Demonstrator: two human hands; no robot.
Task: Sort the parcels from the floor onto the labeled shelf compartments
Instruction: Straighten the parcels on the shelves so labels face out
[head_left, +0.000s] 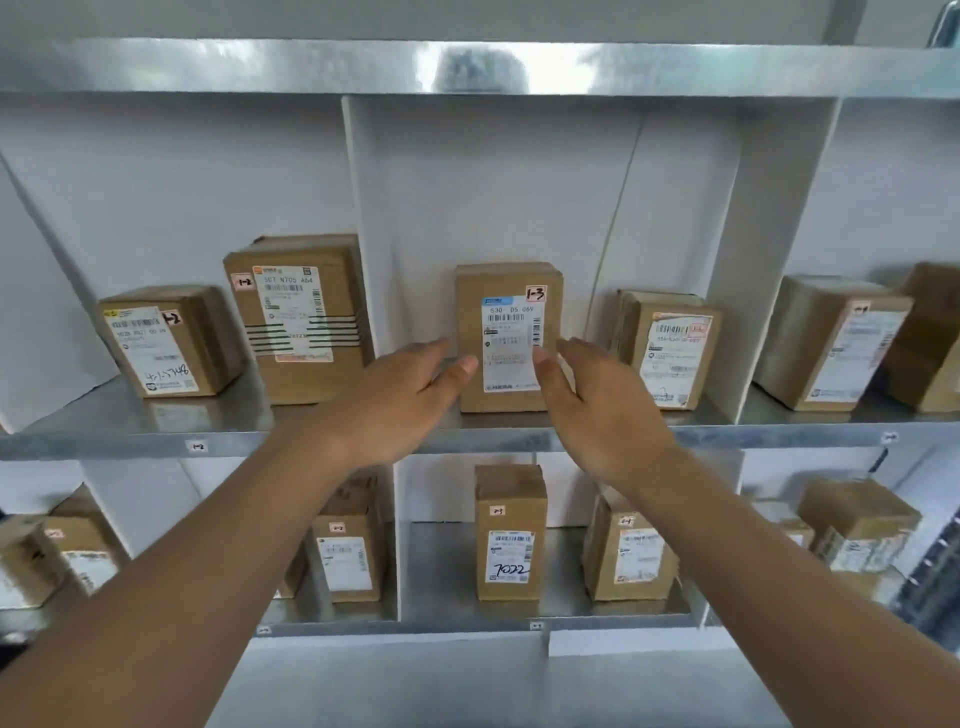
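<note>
Mid-frame, upper shelf (130, 434): 2 boxes in the left compartment, 2 in the centre one, 2 at far right. Lower shelf: about 7 boxes, some blurred. Left hand (395, 395) and right hand (602, 410) open, empty, flanking the upright box (506, 338) marked 1-3; contact unclear.

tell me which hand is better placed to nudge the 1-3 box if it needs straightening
Either, marginally the right hand: its fingertips overlap the 1-3 box label, while the left hand sits at the box's left edge. Both are open.
</note>
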